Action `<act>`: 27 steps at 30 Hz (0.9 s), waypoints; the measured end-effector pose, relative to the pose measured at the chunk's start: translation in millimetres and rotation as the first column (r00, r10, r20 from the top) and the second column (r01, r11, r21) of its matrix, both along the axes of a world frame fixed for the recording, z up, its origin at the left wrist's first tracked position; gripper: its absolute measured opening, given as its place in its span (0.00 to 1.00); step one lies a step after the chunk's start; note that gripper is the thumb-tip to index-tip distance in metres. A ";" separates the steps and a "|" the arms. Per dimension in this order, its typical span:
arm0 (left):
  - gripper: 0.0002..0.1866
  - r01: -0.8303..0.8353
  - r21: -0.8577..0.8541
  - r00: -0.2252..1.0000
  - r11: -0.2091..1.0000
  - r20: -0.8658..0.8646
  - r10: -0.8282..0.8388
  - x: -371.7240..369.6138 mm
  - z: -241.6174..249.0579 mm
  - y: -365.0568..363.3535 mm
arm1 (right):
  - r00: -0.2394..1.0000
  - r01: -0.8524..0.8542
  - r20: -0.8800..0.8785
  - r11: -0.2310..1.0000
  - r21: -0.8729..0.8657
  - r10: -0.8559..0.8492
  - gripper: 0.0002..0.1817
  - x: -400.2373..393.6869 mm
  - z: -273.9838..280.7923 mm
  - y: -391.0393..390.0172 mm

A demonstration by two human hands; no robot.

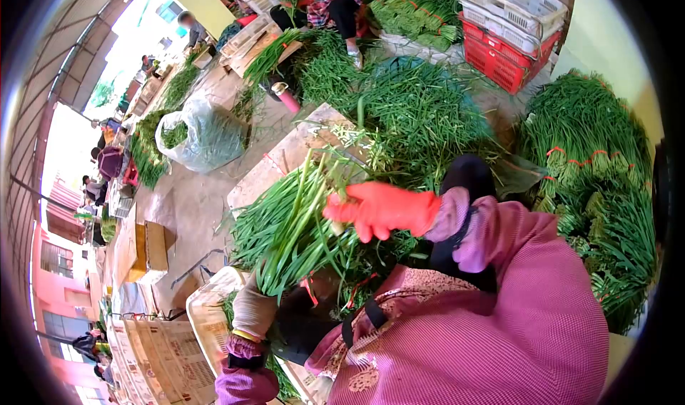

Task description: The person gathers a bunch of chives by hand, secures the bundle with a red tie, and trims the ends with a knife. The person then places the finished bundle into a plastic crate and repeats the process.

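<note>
A loose bunch of long green chives [285, 223] lies across the near end of a wooden board [267, 177], its pale stalks toward the far side. My left hand [255, 311], in a whitish glove with a yellow cuff, is at the leafy end; leaves cover its fingers, which appear closed around the bunch. My right hand [385, 209] wears an orange-red rubber glove. Its fingers are curled against the stalks, with a pale stem end by the fingertips. Red ties [309, 289] hang below the bunch near my lap.
A large heap of loose chives [421, 109] lies beyond the board. Tied bundles [589, 148] are stacked at right. Red [499, 55] and white crates [514, 9] stand behind. A plastic bag [203, 137] and a cream basket [207, 305] are at left. Another person [332, 2] sits ahead.
</note>
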State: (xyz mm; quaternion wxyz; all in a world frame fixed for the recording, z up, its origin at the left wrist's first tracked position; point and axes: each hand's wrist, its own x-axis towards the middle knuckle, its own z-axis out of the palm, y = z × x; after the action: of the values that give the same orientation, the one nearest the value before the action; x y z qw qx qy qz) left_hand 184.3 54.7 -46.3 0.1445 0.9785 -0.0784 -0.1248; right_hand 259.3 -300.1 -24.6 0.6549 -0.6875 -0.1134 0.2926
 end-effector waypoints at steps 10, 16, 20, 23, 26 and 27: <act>0.32 -0.079 -0.041 0.980 0.996 0.178 0.085 1.2 17.9 -37.1 | 0.758 0.272 0.609 0.734 -0.623 0.235 0.31 14.9 -40.2 39.1; 0.32 -0.074 0.062 0.994 0.995 0.088 0.068 4.8 2.7 -19.0 | 0.703 0.192 0.639 0.782 -0.593 0.313 0.22 22.7 -74.8 53.2; 0.30 -0.012 0.105 1.000 0.994 0.005 0.012 4.7 -12.9 -2.2 | 0.555 0.274 0.735 0.748 -0.604 0.390 0.11 25.7 -80.5 46.8; 0.29 0.120 0.062 0.991 0.991 0.045 -0.123 2.4 -14.9 7.9 | 0.311 0.439 0.842 0.719 -0.539 0.441 0.05 46.3 -87.4 14.2; 0.30 0.197 0.045 0.979 0.979 0.042 -0.199 -3.2 -7.6 16.0 | 0.442 0.703 0.854 0.486 -0.519 0.273 0.05 77.2 -87.4 -43.3; 0.31 0.177 0.013 0.984 0.984 0.011 -0.177 -6.2 -3.1 16.2 | 0.451 0.752 0.887 0.493 -0.438 0.099 0.07 93.8 -104.1 -68.8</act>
State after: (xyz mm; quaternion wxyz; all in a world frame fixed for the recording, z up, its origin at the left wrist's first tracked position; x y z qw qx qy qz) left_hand 178.2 71.0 -49.4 0.1267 0.9692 -0.1652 -0.1315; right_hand 353.1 -368.9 -128.8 0.1765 -0.9559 -0.1046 -0.2101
